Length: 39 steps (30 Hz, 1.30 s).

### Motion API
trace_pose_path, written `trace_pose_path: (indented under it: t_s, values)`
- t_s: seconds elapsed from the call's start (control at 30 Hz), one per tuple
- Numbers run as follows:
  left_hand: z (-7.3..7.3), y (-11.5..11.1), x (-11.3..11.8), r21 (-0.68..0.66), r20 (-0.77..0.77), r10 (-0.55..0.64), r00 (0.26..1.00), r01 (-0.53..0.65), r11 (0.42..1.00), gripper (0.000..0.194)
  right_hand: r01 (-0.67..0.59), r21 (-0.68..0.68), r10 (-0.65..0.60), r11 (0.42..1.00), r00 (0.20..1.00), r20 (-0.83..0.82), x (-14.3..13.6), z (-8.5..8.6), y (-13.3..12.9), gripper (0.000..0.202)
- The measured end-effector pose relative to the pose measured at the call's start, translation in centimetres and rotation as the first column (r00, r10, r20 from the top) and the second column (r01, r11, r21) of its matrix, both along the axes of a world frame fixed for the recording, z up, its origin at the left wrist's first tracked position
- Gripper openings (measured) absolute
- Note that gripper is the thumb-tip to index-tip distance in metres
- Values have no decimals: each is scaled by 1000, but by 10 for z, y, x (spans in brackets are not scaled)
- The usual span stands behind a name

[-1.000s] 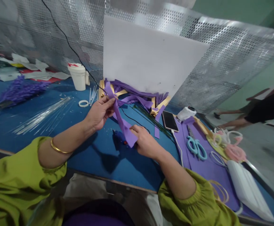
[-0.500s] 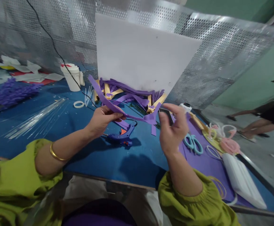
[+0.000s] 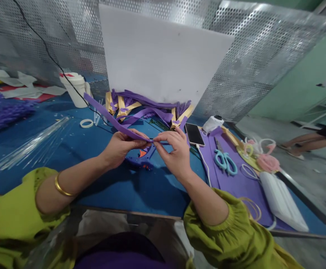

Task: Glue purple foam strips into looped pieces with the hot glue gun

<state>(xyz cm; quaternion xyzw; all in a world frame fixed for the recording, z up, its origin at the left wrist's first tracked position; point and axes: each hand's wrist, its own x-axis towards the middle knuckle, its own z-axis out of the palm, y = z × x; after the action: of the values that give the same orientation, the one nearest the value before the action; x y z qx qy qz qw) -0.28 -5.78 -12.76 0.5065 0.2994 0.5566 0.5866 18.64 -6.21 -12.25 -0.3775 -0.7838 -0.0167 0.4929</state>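
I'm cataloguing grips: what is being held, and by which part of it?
A purple strip: the left hand pinches it partway along, below its free end; the right hand pinches close beside, exact spot hidden.

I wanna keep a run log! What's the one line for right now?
left hand: pinches purple strip; right hand: pinches same strip close by; glue gun: on blue table; scissors: on purple sheet

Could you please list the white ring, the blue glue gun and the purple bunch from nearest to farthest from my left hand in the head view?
From your left hand:
1. Blue glue gun, just below, toward the right
2. White ring, farther forward, left
3. Purple bunch, far left
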Motion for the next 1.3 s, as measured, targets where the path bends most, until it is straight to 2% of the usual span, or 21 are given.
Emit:
trace_pose_path:
  t_s: [0.3,0.57,0.67,0.77,0.83,0.87,0.9,0.97,1.0,1.03,1.07,1.1,1.13,1.17,1.2,1.23,1.27,1.3]
  values:
    - [2,-3,1,-7,14,-8,1000,8,1000,17,1,1,-1,1000,1000,30,-2,1,-2,8]
    - [5,-2,-1,-62,10,25,1000,-25,998,21,62,-15,-60,998,991,118,7,2,3,6]
    - [3,-2,-2,-97,-135,54,989,-68,993,29,113,44,-118,993,985,128,11,2,5,9]
    - [1,-5,-5,-37,-442,9,897,-28,999,26,144,127,-162,981,976,145,13,1,6,11]
    - [3,-9,-8,88,-570,28,821,27,996,28,146,159,-173,976,970,173,12,1,7,11]
    - [5,-11,-9,140,-592,14,806,85,986,30,151,165,-180,975,967,182,12,0,7,11]
    - [7,-14,-10,156,-596,-50,801,177,972,29,160,170,-191,972,964,184,12,-1,7,10]
    - [12,-18,-11,84,-540,-294,788,399,913,28,190,179,-221,965,960,170,11,-1,7,10]
    - [14,-20,-11,55,-479,-380,791,459,887,29,202,185,-232,962,959,163,11,-2,7,10]
    - [16,-21,-11,48,-402,-407,820,463,885,31,207,190,-238,960,958,159,11,-2,7,10]
    - [17,-22,-11,64,-322,-374,870,414,908,34,205,193,-237,959,958,160,11,-2,7,9]
    - [17,-22,-11,102,-243,-282,928,314,944,35,201,194,-234,960,958,166,11,-2,7,9]
    - [17,-22,-11,154,-181,-147,972,176,972,33,194,191,-228,962,958,176,11,-2,7,10]
    - [17,-22,-11,215,-146,12,989,20,976,29,188,186,-223,964,957,185,11,-2,6,10]
    - [17,-21,-12,289,-142,180,973,-133,948,24,181,182,-216,966,956,196,11,-2,6,11]
    - [17,-19,-14,378,-166,340,926,-259,889,18,170,179,-206,969,956,209,10,-2,5,12]
    - [18,-16,-16,477,-206,475,856,-336,812,13,157,176,-195,972,956,220,9,-2,5,13]
    - [18,-13,-18,566,-258,568,781,-354,744,10,144,176,-183,974,956,228,8,-2,4,13]
